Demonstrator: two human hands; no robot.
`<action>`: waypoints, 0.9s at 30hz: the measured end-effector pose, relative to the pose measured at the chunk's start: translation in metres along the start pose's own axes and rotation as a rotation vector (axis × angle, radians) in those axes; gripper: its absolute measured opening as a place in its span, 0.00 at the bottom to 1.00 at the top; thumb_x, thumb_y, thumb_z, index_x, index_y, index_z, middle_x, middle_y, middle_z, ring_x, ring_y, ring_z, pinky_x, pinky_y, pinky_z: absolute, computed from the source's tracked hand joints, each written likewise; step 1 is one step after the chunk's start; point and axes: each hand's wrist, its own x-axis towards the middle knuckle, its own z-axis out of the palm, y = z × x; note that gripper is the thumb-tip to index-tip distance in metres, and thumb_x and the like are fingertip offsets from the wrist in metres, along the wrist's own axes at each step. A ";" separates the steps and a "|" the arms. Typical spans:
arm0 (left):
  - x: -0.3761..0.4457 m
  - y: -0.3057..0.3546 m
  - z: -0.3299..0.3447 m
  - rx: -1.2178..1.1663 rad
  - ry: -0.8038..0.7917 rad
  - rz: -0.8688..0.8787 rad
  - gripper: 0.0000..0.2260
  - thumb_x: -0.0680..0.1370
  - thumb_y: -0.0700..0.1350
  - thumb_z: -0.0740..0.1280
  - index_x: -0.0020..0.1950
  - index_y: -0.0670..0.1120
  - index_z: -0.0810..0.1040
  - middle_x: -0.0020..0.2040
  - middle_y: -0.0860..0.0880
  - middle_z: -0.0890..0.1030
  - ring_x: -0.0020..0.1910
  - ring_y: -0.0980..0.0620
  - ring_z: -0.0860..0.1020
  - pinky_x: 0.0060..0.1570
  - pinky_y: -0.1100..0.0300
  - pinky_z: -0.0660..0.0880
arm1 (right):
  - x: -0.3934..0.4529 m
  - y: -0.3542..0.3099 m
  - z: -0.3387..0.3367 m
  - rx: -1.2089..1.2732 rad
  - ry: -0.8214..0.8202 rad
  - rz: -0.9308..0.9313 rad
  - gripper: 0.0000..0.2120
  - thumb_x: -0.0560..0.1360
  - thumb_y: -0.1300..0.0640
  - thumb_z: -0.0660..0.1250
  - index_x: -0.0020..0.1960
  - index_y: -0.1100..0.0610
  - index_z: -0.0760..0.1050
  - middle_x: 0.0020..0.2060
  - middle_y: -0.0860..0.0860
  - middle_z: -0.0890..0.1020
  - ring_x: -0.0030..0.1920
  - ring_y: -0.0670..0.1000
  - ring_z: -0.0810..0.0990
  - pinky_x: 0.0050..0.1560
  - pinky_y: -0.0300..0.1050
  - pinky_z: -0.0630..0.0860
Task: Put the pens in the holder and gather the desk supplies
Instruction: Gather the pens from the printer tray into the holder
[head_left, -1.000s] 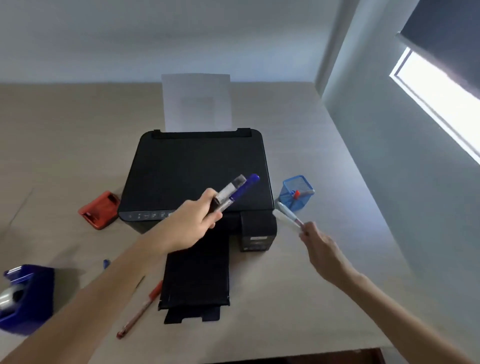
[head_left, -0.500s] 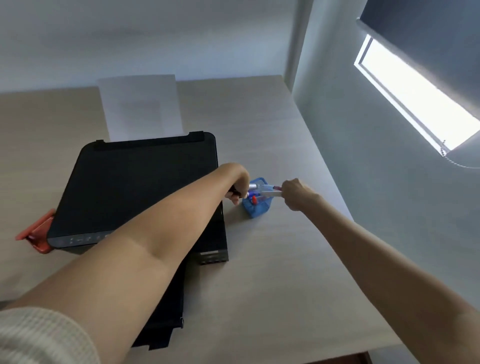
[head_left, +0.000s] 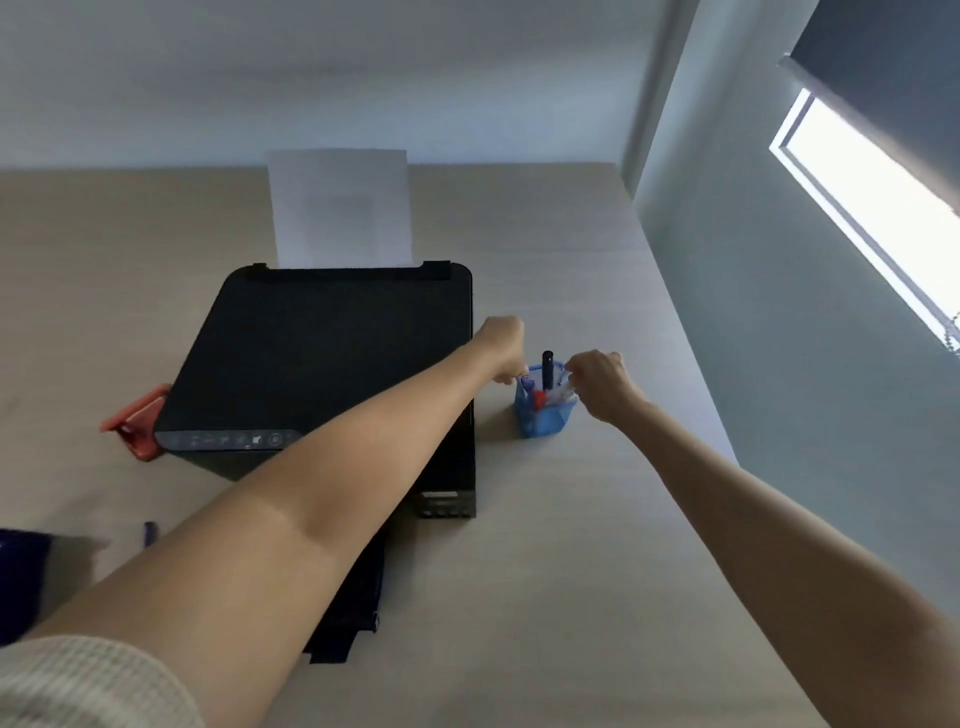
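Left hand (head_left: 503, 347): reaches across the printer's right edge to the left rim of the holder; fingers curled downward at the rim, and whether they pinch a pen there cannot be told from this angle.
Right hand (head_left: 597, 382): at the right rim of the holder, fingers bent and closed around a whitish pen (head_left: 563, 396) that leans inside the holder.
Holder (head_left: 545, 418): a small blue mesh cup standing upright on the desk, just beside the printer's right side, between the two hands.
Pens in holder: a black pen (head_left: 547, 368) stands upright and rises above the rim; a red-tipped pen (head_left: 539, 399) and a blue-capped one (head_left: 528, 383) sit lower inside.
Printer (head_left: 322, 358): black, flat-topped, in the middle of the desk, with a white sheet of paper (head_left: 340, 208) standing in its rear feed and its front tray extended under the left forearm.
Desk (head_left: 571, 571): pale wood-grain top, set into the corner of the room.
Red object (head_left: 136, 420): lies on the desk touching or just beside the printer's left front corner; probably a stapler, though it is half hidden.
Loose pen (head_left: 149, 533): a short dark blue tip shows on the desk left of the forearm.
Blue object (head_left: 21, 582): dark blue, at the left edge, cut off by the frame.
Sleeve (head_left: 88, 686): cream knit, at the bottom left corner.
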 end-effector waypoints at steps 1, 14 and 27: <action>-0.010 -0.004 -0.004 -0.024 0.044 0.039 0.17 0.74 0.39 0.71 0.30 0.45 0.66 0.40 0.40 0.82 0.39 0.44 0.83 0.47 0.51 0.81 | -0.001 -0.004 0.001 -0.004 -0.020 -0.025 0.13 0.74 0.68 0.60 0.55 0.63 0.78 0.54 0.57 0.82 0.56 0.59 0.80 0.49 0.44 0.72; -0.196 -0.252 -0.052 -0.377 0.421 -0.150 0.05 0.76 0.43 0.68 0.45 0.41 0.81 0.39 0.47 0.83 0.35 0.53 0.80 0.39 0.60 0.75 | -0.005 -0.159 -0.005 0.233 0.445 -0.291 0.11 0.76 0.65 0.61 0.56 0.62 0.78 0.50 0.62 0.82 0.49 0.61 0.80 0.50 0.45 0.74; -0.231 -0.460 0.099 -0.244 -0.044 -0.603 0.22 0.76 0.44 0.66 0.68 0.37 0.70 0.60 0.40 0.80 0.57 0.42 0.79 0.55 0.54 0.76 | -0.100 -0.409 0.157 -0.092 -0.162 -0.896 0.02 0.72 0.65 0.66 0.43 0.62 0.78 0.41 0.56 0.80 0.41 0.57 0.79 0.47 0.47 0.76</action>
